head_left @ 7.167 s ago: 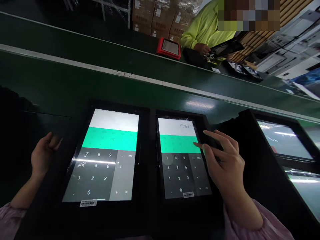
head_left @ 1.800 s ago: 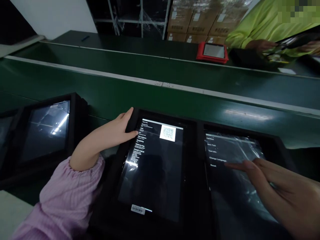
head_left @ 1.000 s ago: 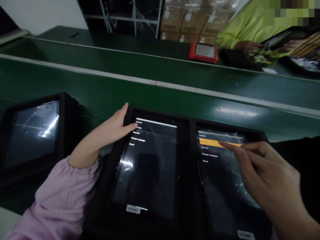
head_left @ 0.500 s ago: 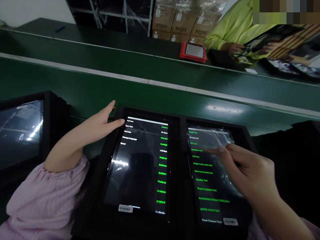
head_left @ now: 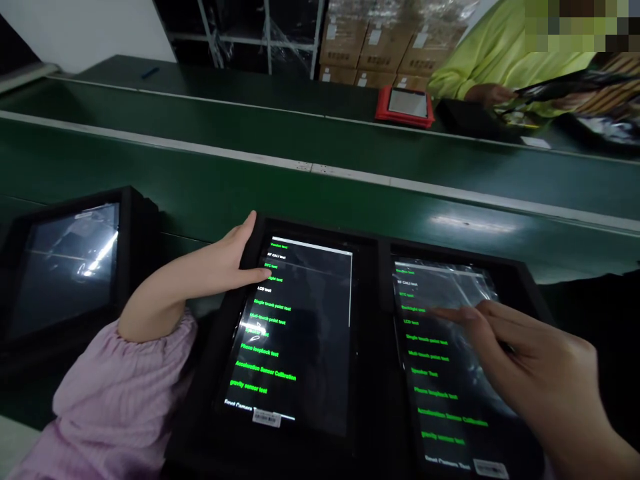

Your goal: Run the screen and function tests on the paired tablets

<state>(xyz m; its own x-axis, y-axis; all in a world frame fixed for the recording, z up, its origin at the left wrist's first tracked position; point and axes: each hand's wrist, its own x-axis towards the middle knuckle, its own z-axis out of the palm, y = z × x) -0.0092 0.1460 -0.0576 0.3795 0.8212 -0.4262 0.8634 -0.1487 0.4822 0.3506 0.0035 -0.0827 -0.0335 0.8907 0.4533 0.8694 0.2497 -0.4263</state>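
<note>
Two tablets with lit test menus lie side by side in a black tray (head_left: 381,373). The left tablet (head_left: 315,333) lists mostly green lines with a few white ones. My left hand (head_left: 225,263) rests at its upper left edge, fingers apart, the thumb over the RTC and backlight lines. Over the right tablet (head_left: 445,370), which has a similar list, my right hand (head_left: 530,353) points its index finger at the backlight line; the other fingers are curled and hold nothing. Whether that fingertip touches the screen I cannot tell. Small barcode labels (head_left: 267,418) sit near the lower ends.
A dark-screened tablet (head_left: 70,257) lies in another black tray on the left. Beyond the green bench (head_left: 215,177), a person in a yellow-green top (head_left: 480,63) handles a dark panel. A red stack (head_left: 404,110) with a pale-screened device and cartons (head_left: 383,43) are at the back.
The left tablet's display has switched from a main menu sliding aside to the full test list. My left thumb has moved lower on that screen. The whole view has shifted slightly.
</note>
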